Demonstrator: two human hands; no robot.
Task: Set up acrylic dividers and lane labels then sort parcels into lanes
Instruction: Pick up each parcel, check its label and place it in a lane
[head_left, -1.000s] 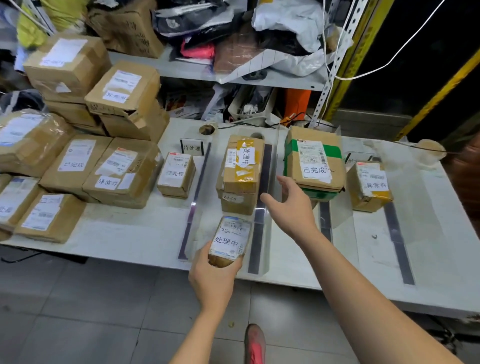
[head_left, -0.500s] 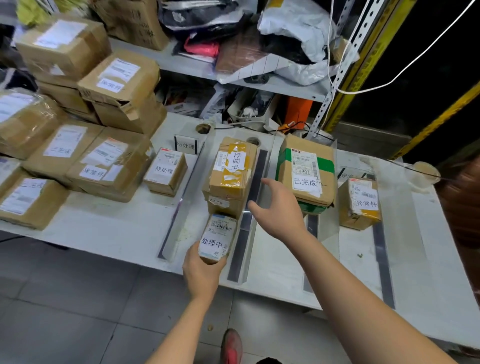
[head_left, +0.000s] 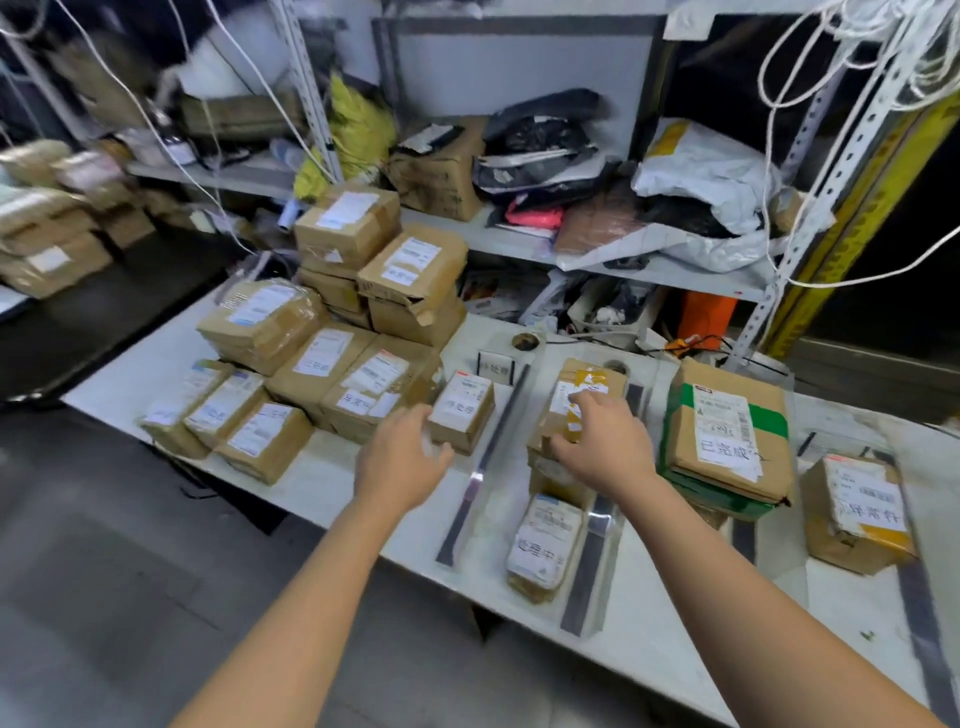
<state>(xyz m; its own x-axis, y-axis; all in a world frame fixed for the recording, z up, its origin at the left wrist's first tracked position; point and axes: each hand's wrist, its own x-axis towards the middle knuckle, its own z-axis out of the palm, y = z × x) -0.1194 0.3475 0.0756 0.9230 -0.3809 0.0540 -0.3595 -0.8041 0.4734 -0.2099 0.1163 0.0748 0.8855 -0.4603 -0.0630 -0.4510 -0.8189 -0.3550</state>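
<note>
Looking down at a white table (head_left: 337, 483) split into lanes.

Noting a small parcel (head_left: 545, 545) lying flat at the near end of the middle lane, between two acrylic dividers (head_left: 592, 566), free of both hands. Soft-looking, wrapped in glossy tape over brown, rounded at the corners, carrying a white label with print and blurred handwriting.

Finding just behind it a stack of cardboard boxes (head_left: 597, 379), square-edged, crossed with yellow tape.

Recording right hand (head_left: 605, 449) reaching over that stack, fingers loosely apart and bent downward, clamping nothing; unable to tell whether touching the top.

Recording left hand (head_left: 402, 462) hanging above the table just beside a small box (head_left: 462, 410) in the left lane, fingers spread, holding nothing.

Marking the dividers as clear upright sheets standing on dark flat strips.

Logging a green-taped carton (head_left: 727, 441) in the next lane, a yellow-taped box (head_left: 857, 512) farther right, and matte brown cartons (head_left: 311, 358) piling up at the left.
</note>
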